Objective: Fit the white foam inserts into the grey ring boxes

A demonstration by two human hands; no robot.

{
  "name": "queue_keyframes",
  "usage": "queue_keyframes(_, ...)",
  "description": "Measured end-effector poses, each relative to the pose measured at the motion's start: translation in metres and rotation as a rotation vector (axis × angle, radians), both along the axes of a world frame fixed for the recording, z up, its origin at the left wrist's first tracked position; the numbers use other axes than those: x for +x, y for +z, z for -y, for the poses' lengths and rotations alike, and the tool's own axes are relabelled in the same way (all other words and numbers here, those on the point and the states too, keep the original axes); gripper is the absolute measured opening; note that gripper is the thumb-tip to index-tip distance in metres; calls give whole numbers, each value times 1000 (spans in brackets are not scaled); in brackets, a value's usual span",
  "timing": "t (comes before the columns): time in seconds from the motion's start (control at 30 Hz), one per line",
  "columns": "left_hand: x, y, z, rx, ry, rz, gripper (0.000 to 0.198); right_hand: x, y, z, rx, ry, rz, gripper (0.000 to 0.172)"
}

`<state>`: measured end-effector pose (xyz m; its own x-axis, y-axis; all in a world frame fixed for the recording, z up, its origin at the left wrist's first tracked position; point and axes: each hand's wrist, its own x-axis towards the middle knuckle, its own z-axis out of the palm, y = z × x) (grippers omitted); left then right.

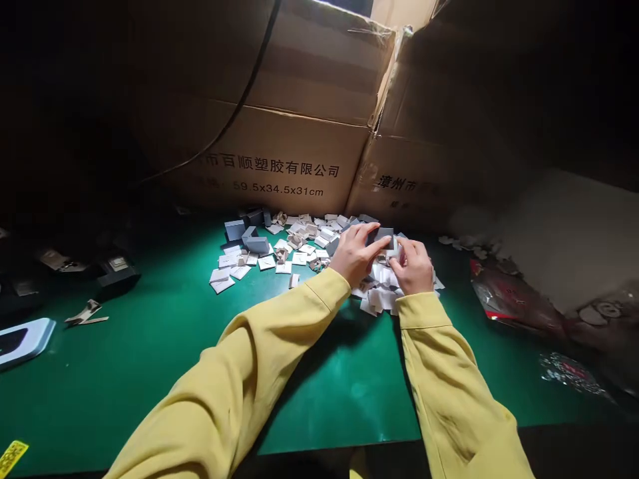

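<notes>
Near the far middle of the green table, my left hand (355, 251) pinches a small dark grey box (384, 234) between thumb and fingers. Close against its right side, my right hand (415, 267) has thumb and fingers closed around a small white piece (398, 251) at the box's edge. How far the white piece sits in the box is hidden by the fingers. Below both hands lies a heap of white card pieces (382, 297). To the left spread more flat white pieces (267, 262), with several grey boxes (257, 244) among them.
Large cardboard cartons (279, 143) wall off the back, with a dark cable (239, 103) hanging before them. The green table (164, 372) holds a pale-rimmed device (37, 338), a black box (118, 273) and cardboard scraps (86, 313) at left, plastic bags (516, 296) at right.
</notes>
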<state>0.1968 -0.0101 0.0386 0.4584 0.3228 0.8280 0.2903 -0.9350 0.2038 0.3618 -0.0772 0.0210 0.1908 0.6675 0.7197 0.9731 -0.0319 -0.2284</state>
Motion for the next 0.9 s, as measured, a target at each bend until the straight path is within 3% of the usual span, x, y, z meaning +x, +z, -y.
queue_keyframes(0.13,22,-10,-10,-163,163,-199,32,29,-24,-2,-314,-169,131,43)
queue_keyframes(0.27,22,-28,-18,-234,113,-184,39,26,-46,-10,-490,-198,181,50)
queue_keyframes(0.37,17,-37,-17,-265,65,-176,40,22,-51,-11,-538,-196,153,54)
queue_keyframes(0.43,11,-42,-15,-270,37,-206,46,21,-47,-9,-507,-187,115,56)
queue_keyframes(0.5,4,-45,-11,-259,40,-239,53,18,-36,-5,-364,-181,79,58)
queue_keyframes(0.63,-9,-50,-1,-216,98,-295,58,-10,-11,3,221,-103,75,60)
queue_keyframes(0.7,-14,-52,2,-205,140,-314,57,-36,-9,5,363,39,105,55)
queue_keyframes(0.8,-21,-59,3,-201,206,-333,57,-73,-20,4,155,338,308,46)
queue_keyframes(0.9,-39,-67,0,-225,250,-339,60,-92,-34,3,-54,431,379,41)
